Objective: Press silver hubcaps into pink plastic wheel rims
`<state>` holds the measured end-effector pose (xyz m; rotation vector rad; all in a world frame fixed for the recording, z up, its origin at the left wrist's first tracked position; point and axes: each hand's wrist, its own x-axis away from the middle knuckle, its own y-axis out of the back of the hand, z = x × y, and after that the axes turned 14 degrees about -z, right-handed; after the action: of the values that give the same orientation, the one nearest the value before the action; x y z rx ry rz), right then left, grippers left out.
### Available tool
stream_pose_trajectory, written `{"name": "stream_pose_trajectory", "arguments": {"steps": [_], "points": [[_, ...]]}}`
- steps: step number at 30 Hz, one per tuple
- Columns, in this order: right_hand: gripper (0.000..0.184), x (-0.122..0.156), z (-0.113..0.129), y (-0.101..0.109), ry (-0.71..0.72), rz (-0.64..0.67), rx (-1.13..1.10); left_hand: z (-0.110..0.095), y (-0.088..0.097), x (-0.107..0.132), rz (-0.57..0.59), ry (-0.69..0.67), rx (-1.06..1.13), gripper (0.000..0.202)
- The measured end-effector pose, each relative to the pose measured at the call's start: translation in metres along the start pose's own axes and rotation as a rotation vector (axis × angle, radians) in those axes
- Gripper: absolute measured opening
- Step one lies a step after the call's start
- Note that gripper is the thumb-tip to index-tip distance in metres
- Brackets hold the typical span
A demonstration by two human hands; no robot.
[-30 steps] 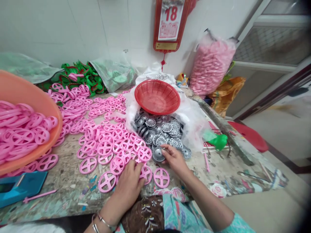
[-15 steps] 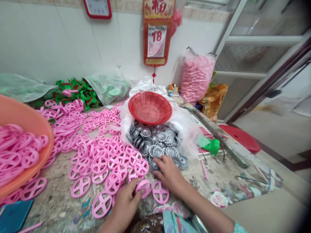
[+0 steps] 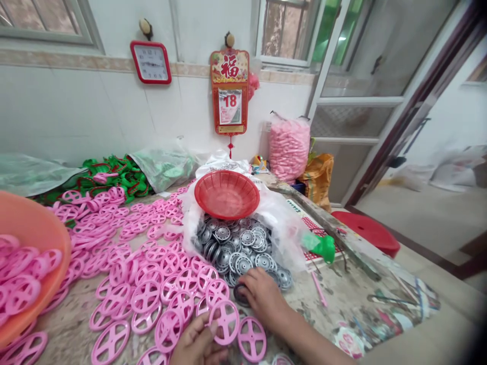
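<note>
My left hand [image 3: 198, 342] grips a pink wheel-shaped ring [image 3: 225, 321] with four spokes, its face turned towards me. My right hand [image 3: 264, 299] has its fingers closed on a dark grey disc [image 3: 240, 295], partly hidden by the fingers, at the near edge of a heap of grey discs [image 3: 243, 263]. That heap spills from a white plastic bag [image 3: 287, 238]. Another pink wheel [image 3: 251, 339] lies flat between my forearms. Many more pink wheels [image 3: 146, 296] are spread to the left of my hands.
A red plastic basket [image 3: 227, 195] sits on the bag behind the discs. An orange basin [image 3: 57, 243] of pink wheels stands at the left. Green pieces [image 3: 117, 175] are piled at the back. A green bottle-like object [image 3: 326, 248] and a pink stick [image 3: 319, 289] lie to the right.
The view has tilted up, showing more wall. In my left hand the pink wheel has turned from edge-on to face-on. My right hand has drawn a dark disc slightly away from the heap.
</note>
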<state>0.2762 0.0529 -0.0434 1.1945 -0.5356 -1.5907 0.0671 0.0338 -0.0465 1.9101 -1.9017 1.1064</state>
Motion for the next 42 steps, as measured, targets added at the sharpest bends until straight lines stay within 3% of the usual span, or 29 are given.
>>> {"name": "stream_pose_trajectory", "arguments": {"steps": [7, 13, 15, 19, 21, 26, 30, 37, 42], "points": [[0.019, -0.005, -0.003, 0.004, -0.033, -0.041, -0.146, -0.017, -0.001, 0.005, -0.028, -0.042, 0.173, 0.054], [0.019, -0.011, -0.005, 0.002, -0.013, -0.179, -0.297, -0.031, -0.009, 0.006, -0.031, -0.093, 0.286, 0.026], [0.016, -0.016, -0.003, 0.006, -0.093, -0.228, -0.368, -0.033, -0.013, 0.006, -0.039, -0.105, 0.331, 0.023], [0.021, -0.026, 0.014, 0.014, -0.42, -0.34, -0.698, -0.035, -0.023, 0.007, -0.019, -0.168, 0.395, 0.027], [0.027, -0.029, 0.028, 0.018, -0.465, -0.354, -0.832, -0.035, -0.029, 0.008, 0.018, -0.216, 0.38, 0.031], [0.019, -0.026, 0.059, 0.019, -0.172, -0.353, -0.693, -0.034, -0.036, 0.011, 0.049, -0.34, 0.27, 0.039], [0.022, -0.022, 0.064, 0.021, -0.016, -0.375, -0.558, -0.034, -0.029, 0.01, 0.103, -0.394, 0.242, 0.035], [0.027, -0.025, 0.061, 0.036, -0.105, -0.098, -0.726, -0.036, -0.028, 0.012, 0.18, -0.432, 0.188, 0.033], [0.027, -0.016, 0.071, 0.035, -0.137, -0.143, -0.767, -0.036, -0.033, 0.016, 0.118, -0.472, 0.164, 0.033]]}}
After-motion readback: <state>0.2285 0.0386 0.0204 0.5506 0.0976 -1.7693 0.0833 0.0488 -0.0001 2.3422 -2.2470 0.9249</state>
